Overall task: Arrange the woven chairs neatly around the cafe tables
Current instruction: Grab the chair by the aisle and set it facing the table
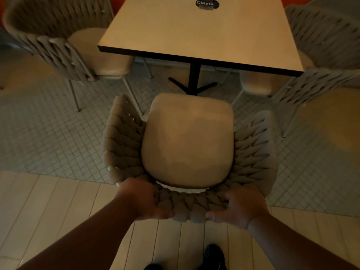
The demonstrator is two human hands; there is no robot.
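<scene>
A grey woven chair with a pale seat cushion stands right in front of me, facing the near end of a light rectangular cafe table. My left hand grips the left part of its woven back rim. My right hand grips the right part of the same rim. The seat's front edge lies just short of the table's black pedestal base. A second woven chair is tucked in at the table's left side, and a third at its right side.
A round black sticker sits at the table's far end. The floor is small square tile under the table and pale planks under my dark shoes. An orange wall shows at the top.
</scene>
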